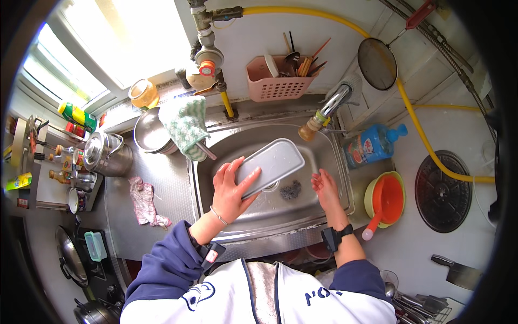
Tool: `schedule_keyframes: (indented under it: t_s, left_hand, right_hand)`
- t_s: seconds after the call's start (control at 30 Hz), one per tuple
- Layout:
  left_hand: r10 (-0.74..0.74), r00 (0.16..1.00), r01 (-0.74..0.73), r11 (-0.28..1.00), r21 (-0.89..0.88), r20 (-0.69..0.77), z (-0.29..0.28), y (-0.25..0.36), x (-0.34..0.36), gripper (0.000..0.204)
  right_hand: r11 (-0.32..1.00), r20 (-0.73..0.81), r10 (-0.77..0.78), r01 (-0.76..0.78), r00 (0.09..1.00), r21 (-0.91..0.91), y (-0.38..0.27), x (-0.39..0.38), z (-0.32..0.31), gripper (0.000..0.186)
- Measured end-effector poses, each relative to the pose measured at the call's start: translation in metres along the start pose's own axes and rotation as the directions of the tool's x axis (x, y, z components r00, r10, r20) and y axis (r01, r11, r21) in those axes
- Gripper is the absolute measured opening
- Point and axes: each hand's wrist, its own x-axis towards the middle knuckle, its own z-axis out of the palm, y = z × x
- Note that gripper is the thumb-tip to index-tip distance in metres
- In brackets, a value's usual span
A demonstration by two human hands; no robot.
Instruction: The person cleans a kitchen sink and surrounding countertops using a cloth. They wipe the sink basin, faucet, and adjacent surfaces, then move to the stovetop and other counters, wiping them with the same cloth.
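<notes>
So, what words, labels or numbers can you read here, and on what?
I don't copy out wording, but print shows on:
Translucent blue plastic bottle: small print too blurred to read.
White and navy fabric jacket: dark lettering on the chest.
Green and yellow cylindrical container: print too small to read.

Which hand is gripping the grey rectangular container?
The left hand, holding the grey rectangular container over the sink; the right hand is apart from it, fingers loosely curled, gripping nothing.
</notes>
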Motion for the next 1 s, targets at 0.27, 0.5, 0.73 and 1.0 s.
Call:
schedule_keyframes:
  t_s: [0.27,0.5,0.73,1.0]
  left_hand:
    - [-0.251,0.729,-0.096,0.884,0.458,0.637,0.068,-0.052,-0.07,0.049]
    - [0.041,0.984,-0.069,0.985,0.16,0.173,0.017,-0.016,-0.004,0.057]
    - [-0.093,0.858,-0.052,0.963,0.266,0.506,0.067,-0.037,-0.057,0.045]
    - [0.114,0.932,-0.096,0.993,-0.068,0.345,0.055,-0.036,-0.059,0.059]
  right_hand:
    - [0.97,0.094,0.062,-0.038,0.994,-0.24,0.021,-0.011,0.002,0.031]
    - [0.979,0.094,0.079,-0.06,0.992,-0.194,0.018,-0.014,0.012,0.032]
    - [0.983,0.064,0.083,-0.072,0.994,-0.166,0.027,-0.014,0.012,0.033]
    - [0.945,0.363,0.327,-0.303,0.873,-0.122,0.045,-0.041,0.062,0.04]
